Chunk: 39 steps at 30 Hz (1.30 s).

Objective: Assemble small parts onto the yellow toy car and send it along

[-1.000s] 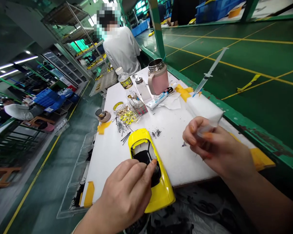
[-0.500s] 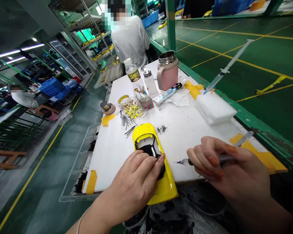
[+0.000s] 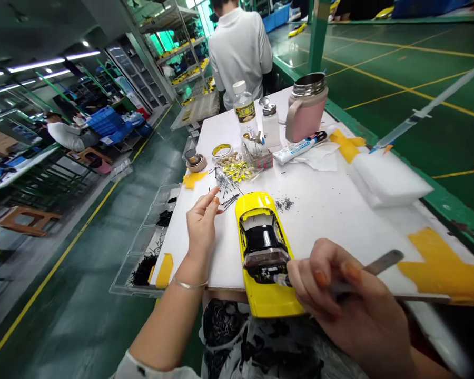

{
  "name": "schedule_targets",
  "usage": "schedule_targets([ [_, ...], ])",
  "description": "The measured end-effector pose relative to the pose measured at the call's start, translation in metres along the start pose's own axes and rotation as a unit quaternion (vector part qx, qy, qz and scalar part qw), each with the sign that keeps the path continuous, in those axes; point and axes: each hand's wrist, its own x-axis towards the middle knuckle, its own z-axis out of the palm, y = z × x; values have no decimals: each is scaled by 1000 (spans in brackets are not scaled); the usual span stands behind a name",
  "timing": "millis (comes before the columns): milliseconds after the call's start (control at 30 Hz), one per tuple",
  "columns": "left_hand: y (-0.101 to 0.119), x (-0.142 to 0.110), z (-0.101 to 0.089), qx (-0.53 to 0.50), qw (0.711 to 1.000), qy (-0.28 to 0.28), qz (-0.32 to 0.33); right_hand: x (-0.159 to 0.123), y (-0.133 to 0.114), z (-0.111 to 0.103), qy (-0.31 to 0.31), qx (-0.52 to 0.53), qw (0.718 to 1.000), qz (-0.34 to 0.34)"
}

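On the table's near edge lies a yellow model car body [image 3: 274, 302], its cabin open, with a black part and a clear window piece [image 3: 266, 258] inside. My right hand [image 3: 351, 300] is closed around a slim syringe, its purple tip [image 3: 278, 279] over the cabin's near end. A flat metal tool end [image 3: 385, 261], perhaps tweezers, also sticks out of that hand. My left hand [image 3: 203, 216] is left of the car, thumb and index finger stretched toward thin black sticks [image 3: 229, 201]. Whether its fingertips touch a stick I cannot tell.
Tiny black bits [image 3: 285, 204] lie right of the car. Behind are a bag of yellow parts [image 3: 237, 171], a glue tube [image 3: 298, 150], a bottle [image 3: 245, 110] and a pink mug [image 3: 306, 116]. A syringe [image 3: 414, 121] stands in white foam [image 3: 395, 181]. A clear tray [image 3: 122, 273] sits left.
My left hand has left the car's cabin and moved up-left to the black sticks. My right hand has brought the syringe tip leftward over the car. The view has shifted.
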Motion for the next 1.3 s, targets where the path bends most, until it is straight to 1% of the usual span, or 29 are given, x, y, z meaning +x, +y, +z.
schedule_targets([
  [67,-14,6,2,-23,999,29,-26,2,9,4,6,-17,1000,-12],
  [167,-23,6,-1,-26,998,47,-24,1,19,7,8,-44,999,-20],
  [333,-24,2,-9,-37,997,54,-34,-2,27,8,13,-73,997,-13],
  [433,-22,3,-8,-42,997,59,-34,-3,27,8,16,-87,996,-6],
  [600,-20,1,-7,-39,998,48,-23,-3,27,10,22,-101,995,1],
  [800,-21,1,-8,-37,998,43,-17,-5,25,12,44,-118,992,6],
  [933,-20,0,-8,-34,998,40,-17,-4,22,14,65,-118,991,13],
  [1067,-20,-1,-8,-34,998,42,-18,-3,11,14,89,-102,991,12],
  [1300,-16,-3,-7,-51,997,48,-34,-9,-17,0,153,-81,985,-11],
])
